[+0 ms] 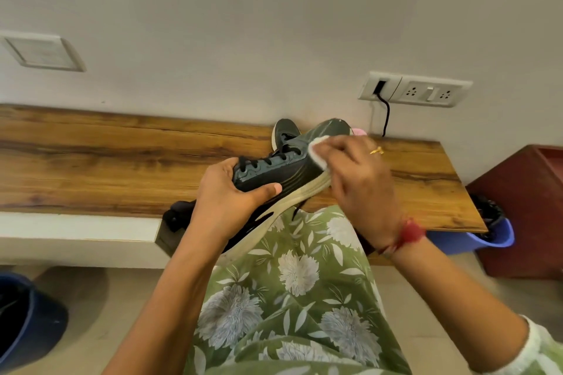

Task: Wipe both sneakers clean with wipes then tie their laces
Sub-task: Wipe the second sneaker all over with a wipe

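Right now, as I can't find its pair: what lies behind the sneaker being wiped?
The second sneaker rests on the wooden shelf, mostly covered by the held sneaker. A pink object peeks past the right hand and its wipe; the rest is hidden.

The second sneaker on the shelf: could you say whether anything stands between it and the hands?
The held sneaker, gripped by the left hand while the right hand presses a wipe on it, lies before the second sneaker.

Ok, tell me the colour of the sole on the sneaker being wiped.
Cream, off-white sole under the dark grey-green sneaker; head view shows it best.
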Motion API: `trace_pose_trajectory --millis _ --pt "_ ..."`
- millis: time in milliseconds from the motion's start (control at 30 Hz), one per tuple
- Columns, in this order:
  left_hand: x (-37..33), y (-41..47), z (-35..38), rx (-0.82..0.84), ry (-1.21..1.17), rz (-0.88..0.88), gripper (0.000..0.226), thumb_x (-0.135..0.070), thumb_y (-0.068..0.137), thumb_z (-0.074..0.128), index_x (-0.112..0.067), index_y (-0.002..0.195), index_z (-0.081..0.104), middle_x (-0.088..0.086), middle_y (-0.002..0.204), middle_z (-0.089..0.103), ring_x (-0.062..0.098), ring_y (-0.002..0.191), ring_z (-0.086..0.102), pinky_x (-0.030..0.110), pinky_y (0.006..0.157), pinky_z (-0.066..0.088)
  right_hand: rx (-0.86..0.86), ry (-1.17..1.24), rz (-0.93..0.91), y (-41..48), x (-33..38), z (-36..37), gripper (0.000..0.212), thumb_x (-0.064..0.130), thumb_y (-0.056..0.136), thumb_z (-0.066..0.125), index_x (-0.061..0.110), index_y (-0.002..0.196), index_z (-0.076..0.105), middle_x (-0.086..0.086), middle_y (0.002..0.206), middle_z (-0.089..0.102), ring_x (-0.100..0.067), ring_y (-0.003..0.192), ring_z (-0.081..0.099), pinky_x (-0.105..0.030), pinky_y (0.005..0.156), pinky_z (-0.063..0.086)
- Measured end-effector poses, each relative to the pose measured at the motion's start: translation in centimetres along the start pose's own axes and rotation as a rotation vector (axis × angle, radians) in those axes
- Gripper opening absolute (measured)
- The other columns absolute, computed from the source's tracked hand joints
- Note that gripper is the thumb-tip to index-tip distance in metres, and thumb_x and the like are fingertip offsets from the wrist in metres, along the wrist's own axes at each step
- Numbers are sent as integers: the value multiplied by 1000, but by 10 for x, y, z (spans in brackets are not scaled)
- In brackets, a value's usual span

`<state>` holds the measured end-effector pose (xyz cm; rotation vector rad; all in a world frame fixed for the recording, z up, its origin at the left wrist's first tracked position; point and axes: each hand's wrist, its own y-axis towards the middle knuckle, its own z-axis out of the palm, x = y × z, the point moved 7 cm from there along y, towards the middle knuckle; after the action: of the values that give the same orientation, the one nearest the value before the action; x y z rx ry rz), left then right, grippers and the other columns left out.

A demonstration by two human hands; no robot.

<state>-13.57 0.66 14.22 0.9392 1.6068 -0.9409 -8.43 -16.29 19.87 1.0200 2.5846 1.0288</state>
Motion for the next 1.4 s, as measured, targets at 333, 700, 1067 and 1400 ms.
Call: trace_pose_trajectory --millis 333,700,1067,1400 --pt "-7 -3 0 83 -101 11 30 -3 67 83 -14 91 69 -3 85 76 13 79 72 24 71 56 20 -202 -175 -12 -16 19 26 -3 88 52 -3 111 65 -18 97 65 -31 86 58 -41 71 53" --pt "-6 -4 6 77 0 36 30 -9 65 86 -17 89 68 -3 76 72 9 70 69 27 64 53 70 -21 -161 -18 33 21 26 3 91 48 0 108 67 -13 99 66 -28 88 59 -36 74 51" --pt "-10 -4 5 79 185 100 24 -20 65 87 -26 78 67 -10 70 71 8 67 67 38 68 57 81 58 25 -3 23 4 32 -1 80 45 2 103 68 -11 99 65 -26 92 54 -32 76 47" --pt "-17 -9 -5 59 239 163 23 -23 66 86 -24 84 71 -11 77 73 7 74 69 45 77 57 157 -151 162 8 -28 4 24 -10 75 61 2 94 70 -16 88 63 -36 80 58 -39 64 48"
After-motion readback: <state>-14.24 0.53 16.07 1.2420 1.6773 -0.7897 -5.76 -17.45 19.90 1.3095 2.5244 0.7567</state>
